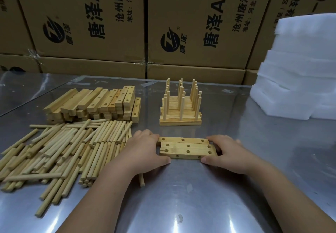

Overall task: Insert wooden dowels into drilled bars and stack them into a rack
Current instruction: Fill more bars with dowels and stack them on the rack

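Drilled bars point(187, 148): four lie flat, side by side, holes up, on the table point(181, 200) between our hands.
Left hand point(145, 149): clamps the left ends, fingers over the far edge, thumb on the near edge.
Right hand point(225, 151): grips the right ends likewise.
Purpose: we judge that this squeeze squares the ends so the holes line up; no dowel is inserted yet.
Dowels point(72, 147): a loose heap beside our left hand, within easy reach.
Bar stock point(101, 103): piled behind the dowels.
Rack point(181, 109): behind the bars, with its pegs upright.
Foam sheets point(300, 69): stacked at far right.
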